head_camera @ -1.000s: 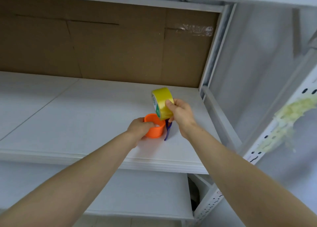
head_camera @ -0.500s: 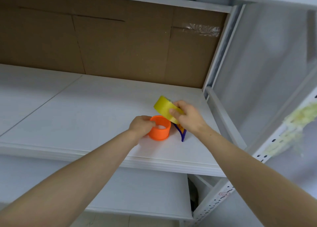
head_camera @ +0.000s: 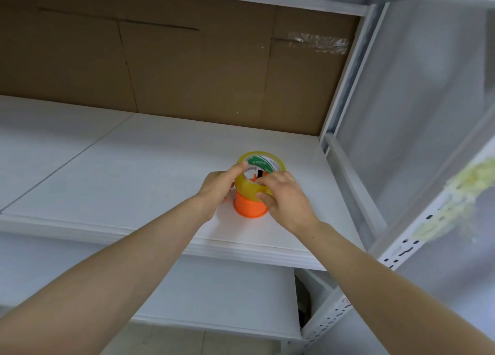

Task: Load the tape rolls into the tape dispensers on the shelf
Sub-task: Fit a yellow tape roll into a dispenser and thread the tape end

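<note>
Gripping the formerly tilted tape roll (head_camera: pixel 247 187), left hand (head_camera: pixel 217 188) and right hand (head_camera: pixel 286 202) hold it flat over the dispenser (head_camera: pixel 249 207).

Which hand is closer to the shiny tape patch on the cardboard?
Right. The right hand grips the yellow roll below the patch; the left hand touches the roll farther left.

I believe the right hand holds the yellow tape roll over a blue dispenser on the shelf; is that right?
Not quite: the dispenser is orange, not blue. The head view shows the right hand holding the yellow tape roll over it on the shelf.
</note>
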